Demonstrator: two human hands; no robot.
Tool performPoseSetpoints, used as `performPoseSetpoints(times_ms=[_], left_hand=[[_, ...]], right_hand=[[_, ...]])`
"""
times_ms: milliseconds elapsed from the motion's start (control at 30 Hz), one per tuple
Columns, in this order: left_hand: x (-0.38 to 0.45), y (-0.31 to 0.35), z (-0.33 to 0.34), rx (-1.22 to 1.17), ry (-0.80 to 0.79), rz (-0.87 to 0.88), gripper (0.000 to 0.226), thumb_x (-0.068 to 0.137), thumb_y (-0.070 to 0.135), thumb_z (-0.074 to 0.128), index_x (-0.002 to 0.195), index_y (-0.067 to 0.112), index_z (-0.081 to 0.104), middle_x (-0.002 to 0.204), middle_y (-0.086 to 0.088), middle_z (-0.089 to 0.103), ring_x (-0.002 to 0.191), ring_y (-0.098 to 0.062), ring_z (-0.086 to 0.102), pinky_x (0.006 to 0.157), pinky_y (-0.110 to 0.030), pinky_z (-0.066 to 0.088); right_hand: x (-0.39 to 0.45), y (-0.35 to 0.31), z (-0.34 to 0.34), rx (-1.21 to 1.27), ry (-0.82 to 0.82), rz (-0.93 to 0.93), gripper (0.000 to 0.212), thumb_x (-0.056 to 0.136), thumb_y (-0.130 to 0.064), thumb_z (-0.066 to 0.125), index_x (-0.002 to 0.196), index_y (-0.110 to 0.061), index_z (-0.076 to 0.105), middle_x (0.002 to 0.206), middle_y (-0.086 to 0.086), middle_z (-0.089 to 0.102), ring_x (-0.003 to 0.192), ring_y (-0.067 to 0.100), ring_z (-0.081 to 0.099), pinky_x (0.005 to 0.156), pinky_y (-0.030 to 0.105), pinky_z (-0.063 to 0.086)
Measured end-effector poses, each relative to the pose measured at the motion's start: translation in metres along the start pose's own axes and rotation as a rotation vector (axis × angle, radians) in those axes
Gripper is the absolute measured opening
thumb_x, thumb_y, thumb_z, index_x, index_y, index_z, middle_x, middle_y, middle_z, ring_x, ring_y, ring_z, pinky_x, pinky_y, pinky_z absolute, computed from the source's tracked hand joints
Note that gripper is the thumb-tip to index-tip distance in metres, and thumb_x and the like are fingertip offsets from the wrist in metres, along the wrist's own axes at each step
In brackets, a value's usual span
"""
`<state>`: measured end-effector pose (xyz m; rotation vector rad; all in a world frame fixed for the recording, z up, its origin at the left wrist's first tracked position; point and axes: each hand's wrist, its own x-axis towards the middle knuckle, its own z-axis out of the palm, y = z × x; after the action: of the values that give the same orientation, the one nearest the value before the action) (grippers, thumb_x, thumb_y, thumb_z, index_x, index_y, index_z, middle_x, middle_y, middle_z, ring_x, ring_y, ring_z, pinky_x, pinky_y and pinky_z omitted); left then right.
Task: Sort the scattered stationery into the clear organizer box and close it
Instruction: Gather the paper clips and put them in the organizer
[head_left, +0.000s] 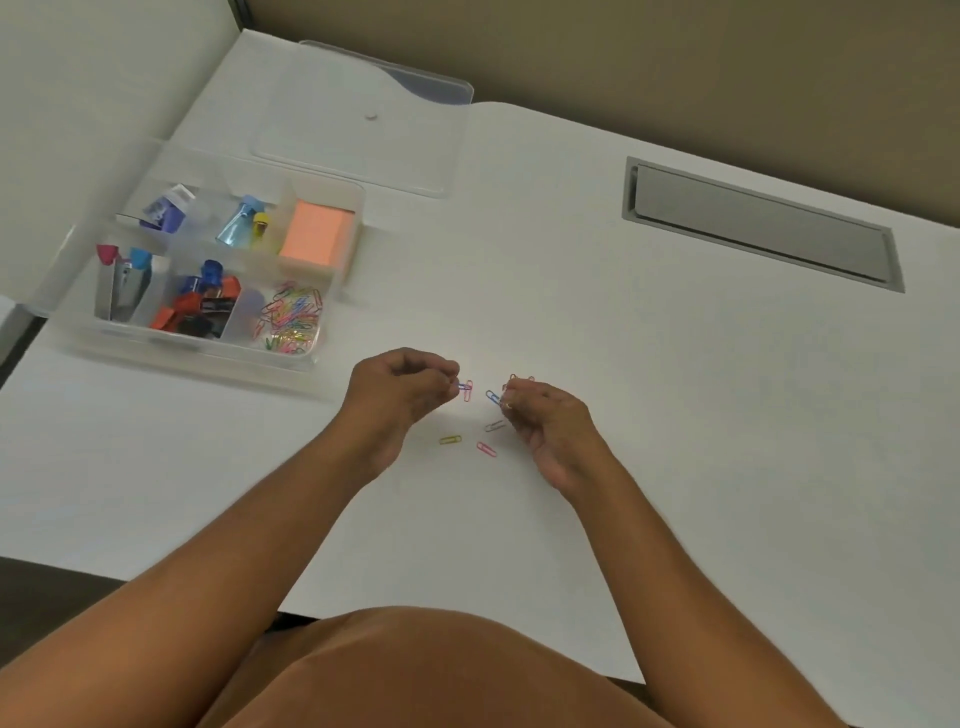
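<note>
Most stationery is sorted into the organizer box (332, 332). Paper clips (485, 449) remain on the tabletop (623, 415), pinched by the left hand (397, 392) and right hand (550, 431); the lid (363, 124) lies off.

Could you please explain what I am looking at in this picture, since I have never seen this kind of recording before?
There is no machine here: a person wears a camera on the head, so this single picture looks forward and down at their own two arms and a white table. The left hand pinches a blue paper clip in its fingers, and the right hand pinches another blue clip. A few loose clips lie between the hands, including a yellow one and a pink one. To the left stands the clear organizer box, open, with a pile of coloured clips, an orange pad of notes and other stationery in separate compartments. Its clear lid lies on the table behind it.
</note>
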<state>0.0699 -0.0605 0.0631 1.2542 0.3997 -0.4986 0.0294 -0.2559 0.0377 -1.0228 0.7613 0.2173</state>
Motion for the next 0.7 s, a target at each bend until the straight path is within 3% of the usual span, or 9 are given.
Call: performPoseSetpoints(times_ms=[167, 300, 433, 533, 600, 700], left_hand=[[-0.006, 0.031, -0.034, -0.241, -0.018, -0.071, 0.024, 0.089, -0.018, 0.060, 0.081, 0.001, 0.071, 0.090, -0.012, 0.075, 0.081, -0.022, 0.074, 0.076, -0.023, 0.061], [-0.002, 0.066, -0.089, -0.119, 0.080, 0.087, 0.019, 0.089, -0.016, 0.063, 0.086, 0.000, 0.073, 0.089, -0.010, 0.076, 0.083, -0.022, 0.075, 0.081, -0.028, 0.062], [0.015, 0.098, -0.140, 0.212, 0.212, 0.211, 0.018, 0.086, -0.012, 0.069, 0.092, 0.003, 0.077, 0.096, -0.012, 0.078, 0.097, -0.028, 0.076, 0.088, -0.035, 0.063], [0.039, 0.106, -0.160, 0.566, 0.229, 0.274, 0.019, 0.086, 0.000, 0.074, 0.099, 0.012, 0.081, 0.093, -0.001, 0.080, 0.087, -0.017, 0.078, 0.088, -0.038, 0.064], [0.052, 0.108, -0.167, 0.773, 0.173, 0.330, 0.023, 0.090, 0.007, 0.071, 0.109, 0.016, 0.081, 0.098, 0.000, 0.081, 0.085, -0.014, 0.077, 0.089, -0.042, 0.063], [0.057, 0.109, -0.168, 0.989, 0.189, 0.482, 0.025, 0.097, 0.008, 0.064, 0.118, 0.013, 0.077, 0.110, -0.004, 0.079, 0.096, -0.016, 0.075, 0.098, -0.039, 0.059]], right_hand=[[-0.008, 0.009, 0.045, 0.267, -0.142, 0.167, 0.013, 0.090, 0.009, 0.063, 0.095, 0.000, 0.070, 0.088, 0.007, 0.069, 0.082, 0.017, 0.066, 0.070, 0.018, 0.058], [-0.011, 0.012, 0.117, 0.159, -0.237, 0.111, 0.014, 0.089, 0.011, 0.064, 0.096, 0.002, 0.071, 0.088, 0.009, 0.072, 0.081, 0.019, 0.069, 0.078, 0.021, 0.059], [0.000, 0.012, 0.195, -0.282, -0.301, -0.125, 0.014, 0.083, 0.010, 0.073, 0.094, 0.002, 0.076, 0.087, 0.012, 0.077, 0.080, 0.023, 0.074, 0.084, 0.031, 0.061], [0.021, 0.020, 0.234, -0.819, -0.167, -0.481, 0.014, 0.080, -0.002, 0.076, 0.090, -0.011, 0.081, 0.085, 0.002, 0.078, 0.079, 0.015, 0.075, 0.079, 0.030, 0.061], [0.029, 0.025, 0.249, -1.088, -0.111, -0.650, 0.017, 0.088, -0.008, 0.070, 0.099, -0.016, 0.081, 0.097, 0.000, 0.079, 0.088, 0.015, 0.073, 0.084, 0.032, 0.058], [0.030, 0.031, 0.255, -1.316, -0.101, -0.726, 0.029, 0.097, -0.007, 0.057, 0.117, -0.017, 0.076, 0.117, 0.005, 0.076, 0.107, 0.024, 0.071, 0.096, 0.039, 0.056]])
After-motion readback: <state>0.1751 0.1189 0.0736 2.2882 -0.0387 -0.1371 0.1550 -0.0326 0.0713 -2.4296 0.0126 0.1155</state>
